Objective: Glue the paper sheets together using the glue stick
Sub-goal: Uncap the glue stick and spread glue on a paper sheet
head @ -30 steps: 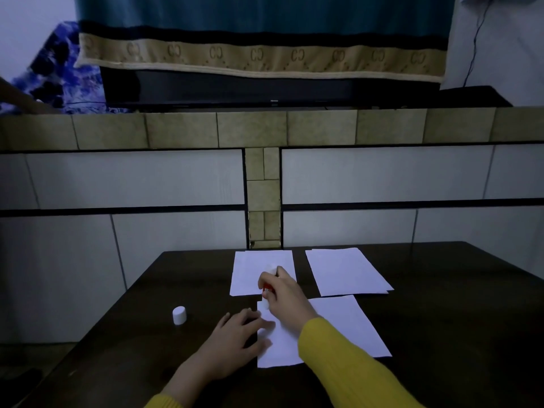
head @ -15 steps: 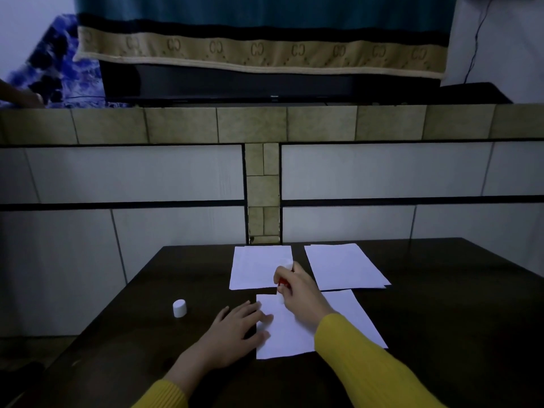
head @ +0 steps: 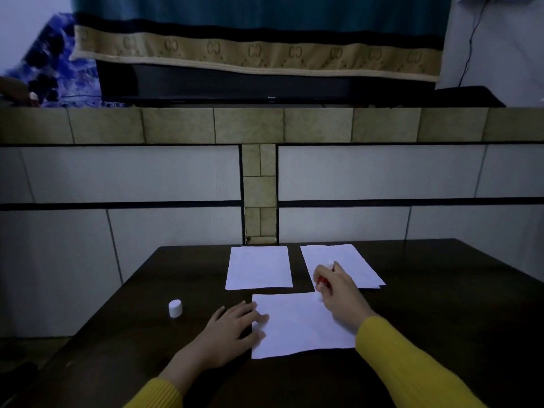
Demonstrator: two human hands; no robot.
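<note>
A white paper sheet [head: 297, 325] lies nearest me on the dark table [head: 441, 304]. My left hand [head: 232, 328] lies flat on its left edge with straight fingers. My right hand [head: 338, 293] grips a red glue stick [head: 321, 282], whose white tip touches the sheet's far right corner. Two more white sheets lie further back: one at the centre [head: 259, 267], one at the right [head: 341, 265], which looks like a small stack. The glue stick's white cap [head: 175, 308] stands on the table to the left.
A tiled wall [head: 176, 172] rises just behind the table's far edge. Above it sits a dark screen [head: 235, 83] under a teal and beige cloth. Another person's hand [head: 17, 94] shows at the far left on the ledge.
My right hand has slid the glue stick rightward along the near sheet's far edge, from its left corner to its right corner. My left hand has stayed on the sheet's left edge.
</note>
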